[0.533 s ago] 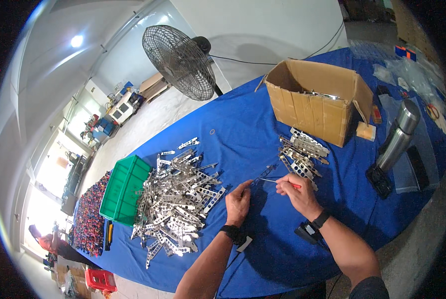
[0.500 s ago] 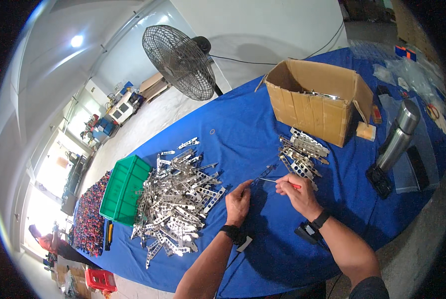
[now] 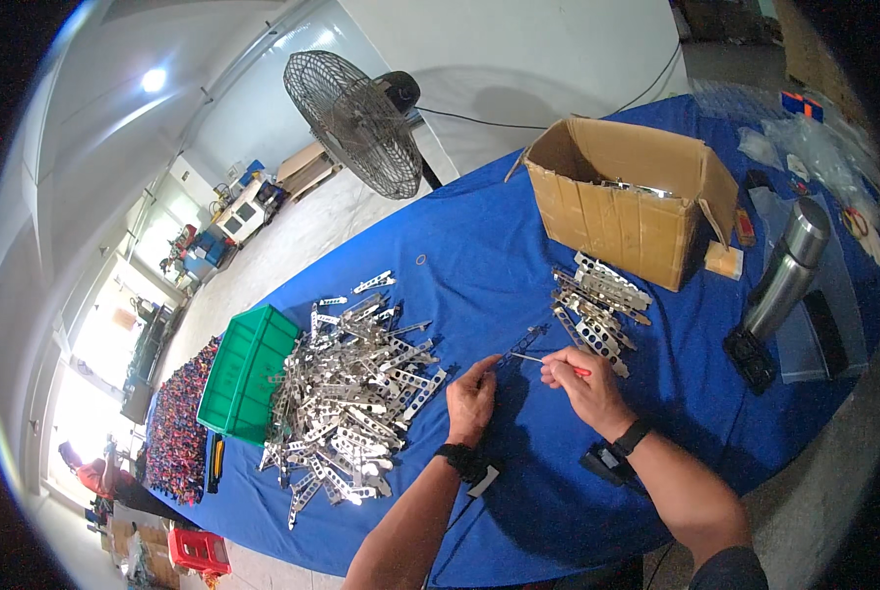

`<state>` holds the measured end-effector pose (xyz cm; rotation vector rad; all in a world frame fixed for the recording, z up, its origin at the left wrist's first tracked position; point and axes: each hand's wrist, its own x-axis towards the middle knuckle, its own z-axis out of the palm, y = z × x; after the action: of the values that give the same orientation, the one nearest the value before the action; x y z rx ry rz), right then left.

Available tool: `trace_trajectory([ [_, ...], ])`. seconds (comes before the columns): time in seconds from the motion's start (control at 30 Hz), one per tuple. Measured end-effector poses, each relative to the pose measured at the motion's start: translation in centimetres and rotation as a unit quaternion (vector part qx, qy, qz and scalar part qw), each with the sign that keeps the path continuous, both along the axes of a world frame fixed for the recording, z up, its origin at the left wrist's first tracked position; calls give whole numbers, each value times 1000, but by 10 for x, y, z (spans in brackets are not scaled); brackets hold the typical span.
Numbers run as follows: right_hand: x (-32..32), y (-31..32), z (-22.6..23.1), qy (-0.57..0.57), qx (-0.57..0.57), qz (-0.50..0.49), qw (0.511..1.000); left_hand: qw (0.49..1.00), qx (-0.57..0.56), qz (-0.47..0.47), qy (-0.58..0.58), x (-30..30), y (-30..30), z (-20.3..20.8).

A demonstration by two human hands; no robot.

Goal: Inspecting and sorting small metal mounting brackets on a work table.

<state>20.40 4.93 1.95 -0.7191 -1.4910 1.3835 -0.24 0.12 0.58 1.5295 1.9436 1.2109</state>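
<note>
My left hand [image 3: 471, 401] pinches the near end of a slim perforated metal strip [image 3: 525, 341], which slants up and away over the blue cloth. In my right hand [image 3: 589, 391] is a thin red-handled screwdriver [image 3: 581, 372]. Its metal shaft points left, the tip by the strip's pinched end; whether they touch I cannot tell. Left of my hands lies a large loose heap of shiny perforated metal strips [image 3: 351, 393]. A smaller, more aligned pile of similar strips [image 3: 595, 307] lies just beyond my right hand.
Beside the large heap is a tilted green plastic bin [image 3: 248, 369]. An open cardboard box [image 3: 607, 216] stands at the back right, with a steel flask [image 3: 789, 265] to its right. Past the blue-covered table [image 3: 459, 265] is a black fan [image 3: 356, 123]. A person [image 3: 105, 479] is far left.
My right hand and the screwdriver have shifted slightly left, the tip closer to my left fingers. My left hand still pinches the strip.
</note>
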Motion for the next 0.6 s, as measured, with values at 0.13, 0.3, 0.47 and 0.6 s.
trace_trajectory([
  [0.13, -3, -1, -4, 18, 5, 25, 1000, 1000, -8, 5, 7, 0, -1, 3],
  [0.3, 0, 3, -7, -13, 0, -6, 1000, 1000, -5, 6, -7, 0, 0, 0],
  [0.47, 1, 1, -2, 0, 26, 39, 999, 1000, 13, 0, -7, -3, 1, -7],
  [0.6, -1, 4, -5, -20, 35, -2, 999, 999, 14, -5, -30, -5, 1, -9],
])
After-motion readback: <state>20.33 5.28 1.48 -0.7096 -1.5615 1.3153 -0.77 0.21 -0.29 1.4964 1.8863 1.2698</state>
